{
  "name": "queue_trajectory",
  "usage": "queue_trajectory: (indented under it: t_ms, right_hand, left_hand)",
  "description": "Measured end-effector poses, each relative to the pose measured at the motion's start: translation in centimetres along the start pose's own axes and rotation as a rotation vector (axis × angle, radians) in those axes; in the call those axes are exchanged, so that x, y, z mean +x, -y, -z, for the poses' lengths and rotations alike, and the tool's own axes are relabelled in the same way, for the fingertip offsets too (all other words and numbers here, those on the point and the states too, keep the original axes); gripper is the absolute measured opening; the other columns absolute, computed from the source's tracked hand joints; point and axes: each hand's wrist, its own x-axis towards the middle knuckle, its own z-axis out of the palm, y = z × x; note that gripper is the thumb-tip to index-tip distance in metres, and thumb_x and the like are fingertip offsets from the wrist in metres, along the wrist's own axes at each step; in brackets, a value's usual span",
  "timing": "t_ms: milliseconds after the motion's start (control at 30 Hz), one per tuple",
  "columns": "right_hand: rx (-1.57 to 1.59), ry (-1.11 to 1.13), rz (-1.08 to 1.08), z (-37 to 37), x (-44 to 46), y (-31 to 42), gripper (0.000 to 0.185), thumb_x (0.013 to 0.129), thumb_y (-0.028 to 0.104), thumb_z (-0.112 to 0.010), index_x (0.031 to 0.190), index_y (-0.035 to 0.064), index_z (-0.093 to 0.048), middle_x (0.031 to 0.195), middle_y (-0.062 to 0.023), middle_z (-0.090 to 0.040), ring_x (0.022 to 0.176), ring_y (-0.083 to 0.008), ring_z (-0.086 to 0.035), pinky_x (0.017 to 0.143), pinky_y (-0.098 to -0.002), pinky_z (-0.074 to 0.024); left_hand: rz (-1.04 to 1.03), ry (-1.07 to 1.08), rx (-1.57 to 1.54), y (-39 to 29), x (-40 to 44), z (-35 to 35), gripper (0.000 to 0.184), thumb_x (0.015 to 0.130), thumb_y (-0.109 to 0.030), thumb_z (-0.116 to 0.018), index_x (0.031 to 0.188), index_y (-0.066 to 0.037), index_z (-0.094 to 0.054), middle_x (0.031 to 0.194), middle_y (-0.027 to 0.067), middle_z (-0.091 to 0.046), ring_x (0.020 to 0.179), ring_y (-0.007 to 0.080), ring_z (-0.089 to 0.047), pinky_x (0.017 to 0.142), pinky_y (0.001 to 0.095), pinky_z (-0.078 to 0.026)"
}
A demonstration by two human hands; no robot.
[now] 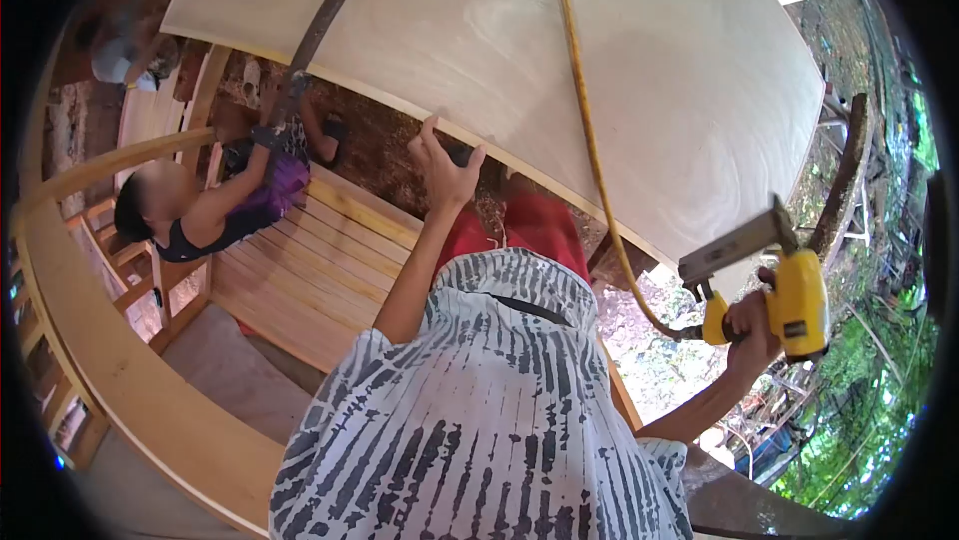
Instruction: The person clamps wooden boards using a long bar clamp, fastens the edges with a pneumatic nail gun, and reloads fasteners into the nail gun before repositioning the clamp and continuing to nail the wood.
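With right hand (751, 328), gripping a yellow air tool (802, 305) by its handle, raised at the right, by the near right part of a pale panel (689, 120). With left hand (450, 172) open, fingers parted, placed at the panel's near edge in mid-scene; cannot tell whether touching it. Can see a yellow hose (584, 110) running from the far side across the panel to the tool, and at left a co-worker (205, 228) by a slatted wooden bench (320, 252).
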Motion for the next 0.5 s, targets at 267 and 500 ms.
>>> queue_trajectory:
  t_ms: [267, 500]
  right_hand:
    - [-0.169, 0.577, -0.3, -9.5, 4.4, 2.9, 0.023, 0.091, 0.009, -0.082, 0.109, 0.003, -0.068, 0.079, -0.002, -0.065, 0.06, -0.011, -0.057, 0.056, -0.0286, -0.0466]
    - [0.339, 0.552, -0.137, -15.6, 9.0, 7.9, 0.036, 0.099, 0.007, -0.066, 0.134, 0.0, -0.065, 0.065, 0.0034, -0.045, 0.052, -0.0075, -0.043, 0.052, -0.0267, -0.0401]
  left_hand:
    - [0.075, 0.004, -0.374, -5.3, -2.9, 0.6, 0.074, 0.081, -0.011, -0.086, 0.143, 0.002, -0.048, 0.131, 0.0198, -0.053, 0.118, 0.0325, -0.053, 0.102, 0.0446, -0.046]
    - [-0.371, 0.558, -0.492, -21.3, -6.2, 2.5, 0.118, 0.076, -0.019, -0.094, 0.166, 0.0, -0.021, 0.154, 0.0199, -0.046, 0.14, 0.0364, -0.049, 0.114, 0.0437, -0.042]
